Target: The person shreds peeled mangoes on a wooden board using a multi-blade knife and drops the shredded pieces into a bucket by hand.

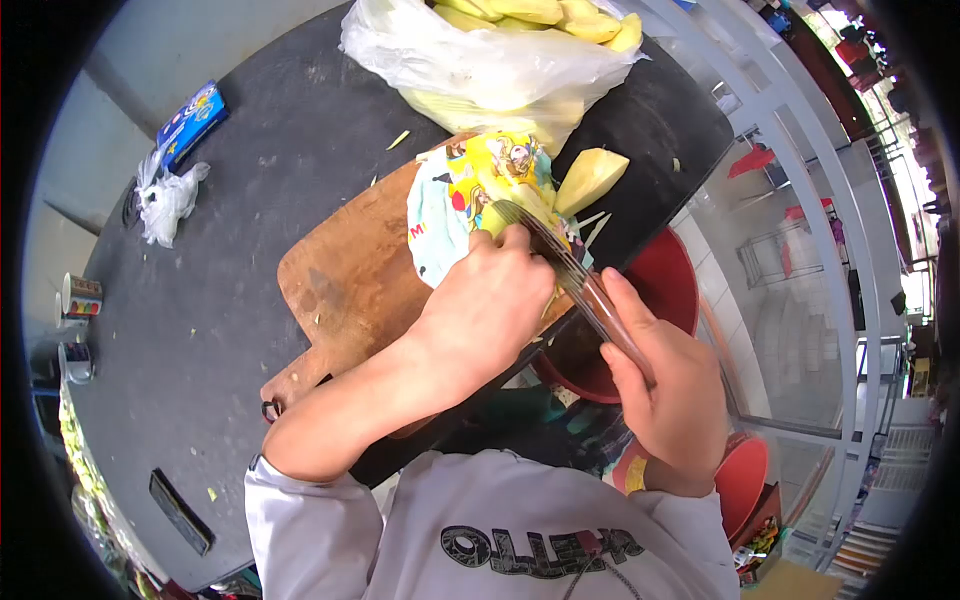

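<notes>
My left hand is closed on a pale green-yellow fruit piece above a colourful printed cloth. The cloth lies on a wooden cutting board. In my right hand is a knife, its blade angled up and left against the fruit beside my left fingers. Right of the cloth rests a peeled yellow piece. Behind it stands a white plastic bag filled with peeled yellow pieces. My fingers partly hide the fruit in my left hand.
A red bin stands below the table's right edge, with another red container nearer me. On the dark table are a blue box, a crumpled white bag, a phone and cups.
</notes>
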